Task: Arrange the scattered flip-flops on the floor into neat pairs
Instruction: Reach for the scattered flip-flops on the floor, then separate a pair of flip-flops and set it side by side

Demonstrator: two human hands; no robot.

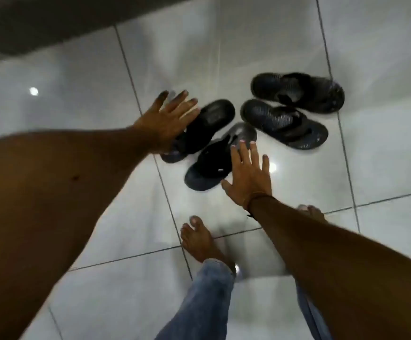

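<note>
Flip-flops, four dark ones, lie on the white tiled floor [383, 148] around frame centre and upper right. Two textured grey-black ones sit side by side, roughly parallel: far one [297, 92] upper right, near one [284, 123] just below it. Two black ones sit left of those: one [199, 130] at centre, partly under the left hand [167, 121]; the other [215, 160] just below it, overlapping or touching, can't tell which. Left hand spread flat, fingers splayed, gripping nothing. Right hand [248, 173] also spread, fingers released, fingertips [253, 146] at the lower black one's edge; contact unclear. Bare left foot [199, 239] and jeans cuff [214, 273] at lower centre. Frame motion-blurred.
</note>
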